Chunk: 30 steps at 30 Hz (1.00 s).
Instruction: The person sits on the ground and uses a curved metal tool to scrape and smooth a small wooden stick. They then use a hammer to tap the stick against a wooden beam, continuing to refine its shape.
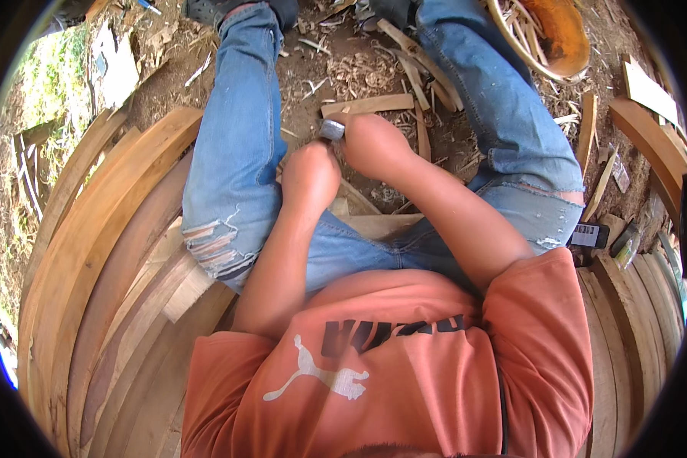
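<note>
Both my hands are close together between my knees. My right hand point(375, 145) is closed in a fist round a tool with a grey metal end point(331, 130). That blunt end sticks out on the fist's left side, and the rest of the tool is hidden. My left hand point(311, 174) is closed just below and left of it, its knuckles near the metal end. What the left fingers hold, if anything, is hidden. Just beyond the hands, a short flat wood strip point(366, 105) lies across the ground.
Long timber pieces point(103, 206) flank me on the left, and more boards point(626, 305) stand on the right. An orange bucket point(561, 38) holding thin wood strips is at the far right. Shavings point(362, 72) litter the soil. A dark device point(590, 234) lies beside my right knee.
</note>
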Available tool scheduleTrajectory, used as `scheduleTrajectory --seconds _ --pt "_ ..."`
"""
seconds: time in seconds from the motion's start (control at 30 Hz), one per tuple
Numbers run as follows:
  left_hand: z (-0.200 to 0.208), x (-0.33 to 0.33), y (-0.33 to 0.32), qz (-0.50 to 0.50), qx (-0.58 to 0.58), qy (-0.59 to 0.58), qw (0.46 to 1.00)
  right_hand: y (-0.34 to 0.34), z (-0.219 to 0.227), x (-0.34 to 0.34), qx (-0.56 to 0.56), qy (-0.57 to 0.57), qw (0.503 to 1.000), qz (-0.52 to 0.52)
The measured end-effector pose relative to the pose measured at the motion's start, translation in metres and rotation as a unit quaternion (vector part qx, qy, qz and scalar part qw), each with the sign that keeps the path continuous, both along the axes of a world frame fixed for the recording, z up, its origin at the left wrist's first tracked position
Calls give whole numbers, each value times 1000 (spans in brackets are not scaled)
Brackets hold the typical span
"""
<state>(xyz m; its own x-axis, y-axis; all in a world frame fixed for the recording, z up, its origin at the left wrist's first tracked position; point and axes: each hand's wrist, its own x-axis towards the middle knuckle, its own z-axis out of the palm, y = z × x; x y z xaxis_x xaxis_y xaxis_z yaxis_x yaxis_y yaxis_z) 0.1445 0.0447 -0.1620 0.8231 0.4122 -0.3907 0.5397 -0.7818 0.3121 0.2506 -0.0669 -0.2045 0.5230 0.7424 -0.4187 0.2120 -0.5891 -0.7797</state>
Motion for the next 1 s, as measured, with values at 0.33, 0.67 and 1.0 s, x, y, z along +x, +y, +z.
scheduleTrajectory --seconds 0.33,0.67,1.0 --pt "-9 0 0 18 0 22 1000 -2 18 -10 31 -65 997 15" --pt "-17 -3 10 -69 9 50 996 4 18 -3 12 27 1000 4" --pt "-8 2 1 -18 13 11 1000 -2 0 -7 1 19 1000 18"
